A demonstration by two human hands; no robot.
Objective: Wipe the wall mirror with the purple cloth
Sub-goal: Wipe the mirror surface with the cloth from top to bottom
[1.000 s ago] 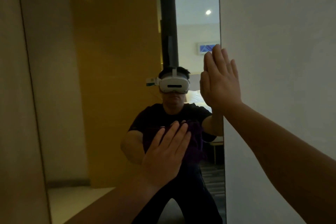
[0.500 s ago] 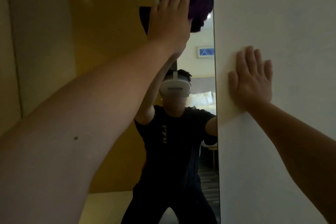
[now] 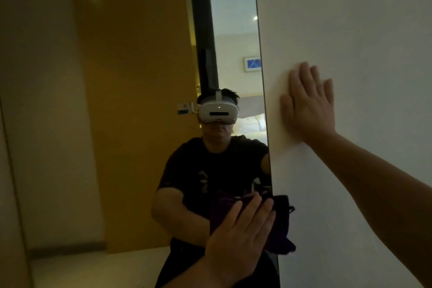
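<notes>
Currently left hand (image 3: 236,238), fingers flat, presses purple cloth (image 3: 279,224) low at mirror (image 3: 140,124) right edge; unwiped glass lies up-left.

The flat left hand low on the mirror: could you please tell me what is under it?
The left hand presses a dark purple cloth against the wall mirror, near its right edge. The cloth's middle and the glass beneath it are hidden.

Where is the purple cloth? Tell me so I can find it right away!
Find the tall wall mirror left of the white wall. Near the mirror's lower right edge, the left hand presses flat on the purple cloth. It is the dark, crumpled thing there, spilling onto the wall.
</notes>
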